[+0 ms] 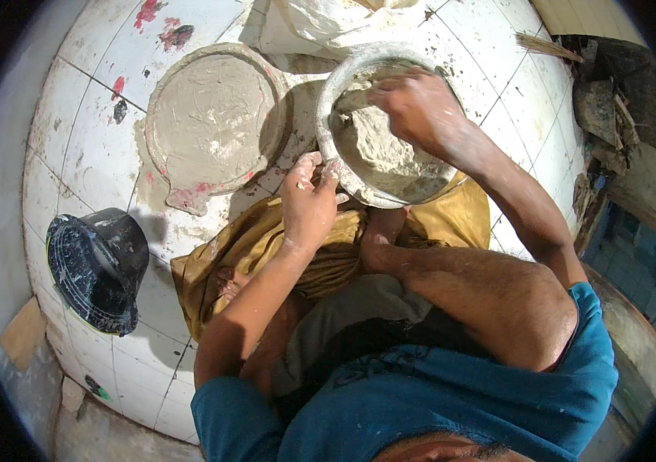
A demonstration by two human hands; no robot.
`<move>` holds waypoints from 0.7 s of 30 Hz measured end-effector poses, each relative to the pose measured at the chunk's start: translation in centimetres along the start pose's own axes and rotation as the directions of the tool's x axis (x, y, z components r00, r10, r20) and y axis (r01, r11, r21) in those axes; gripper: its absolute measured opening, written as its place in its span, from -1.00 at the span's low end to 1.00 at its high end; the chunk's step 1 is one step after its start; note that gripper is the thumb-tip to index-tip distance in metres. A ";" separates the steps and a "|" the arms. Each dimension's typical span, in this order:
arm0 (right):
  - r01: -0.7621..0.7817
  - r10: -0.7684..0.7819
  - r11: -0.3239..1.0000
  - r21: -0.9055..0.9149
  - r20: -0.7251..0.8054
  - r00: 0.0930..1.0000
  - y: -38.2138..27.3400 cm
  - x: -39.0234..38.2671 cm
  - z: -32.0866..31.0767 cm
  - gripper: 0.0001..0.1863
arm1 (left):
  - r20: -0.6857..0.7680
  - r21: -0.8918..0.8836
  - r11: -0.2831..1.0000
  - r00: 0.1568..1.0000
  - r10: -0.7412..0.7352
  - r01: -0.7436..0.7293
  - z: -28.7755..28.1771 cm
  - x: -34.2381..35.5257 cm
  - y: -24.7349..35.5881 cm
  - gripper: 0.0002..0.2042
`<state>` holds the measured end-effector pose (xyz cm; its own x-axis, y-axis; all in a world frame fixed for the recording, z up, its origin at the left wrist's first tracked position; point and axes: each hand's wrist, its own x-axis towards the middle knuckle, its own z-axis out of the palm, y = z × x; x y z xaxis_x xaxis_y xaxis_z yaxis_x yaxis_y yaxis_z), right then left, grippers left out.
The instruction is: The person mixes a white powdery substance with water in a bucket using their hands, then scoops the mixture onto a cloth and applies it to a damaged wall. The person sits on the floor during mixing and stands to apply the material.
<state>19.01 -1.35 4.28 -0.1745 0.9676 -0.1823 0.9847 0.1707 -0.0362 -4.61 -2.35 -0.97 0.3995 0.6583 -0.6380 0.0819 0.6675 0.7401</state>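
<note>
A round basin [326, 137] with a pale, cement-smeared rim holds grey wet mix [382, 142], lumpy and heaped in the middle. My left hand [309, 202] grips the near left side of its rim, thumb and fingers around the edge, with pale smears on the skin. Over the far side of the mix, my right hand [419, 108] is bent down into the basin. Motion smears its fingers, so whether they hold anything cannot be made out. Left of the basin lies a round, flat mould [160, 158] filled with smooth grey mix, with a tab at its near edge.
A black, splashed bucket [124, 239] lies tipped at the left. Yellow-brown cloth [455, 219] spreads beneath my legs. A white sack [309, 27] lies at the far side. Stained white tiles [85, 115] form the floor; broken boards and debris [605, 115] line the right.
</note>
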 end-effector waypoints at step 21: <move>-0.069 0.008 0.874 0.480 0.129 0.992 1.7 -3.3 -1.9 -0.62 | 0.015 0.056 0.982 0.983 0.182 -0.183 -1.3 7.5 5.5 -0.86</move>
<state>21.30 -3.84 6.72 -0.1660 0.9369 -0.3077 0.8712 -0.0069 -0.4909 -2.39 6.72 -1.93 0.4212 0.7637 -0.4892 0.0582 0.5155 0.8549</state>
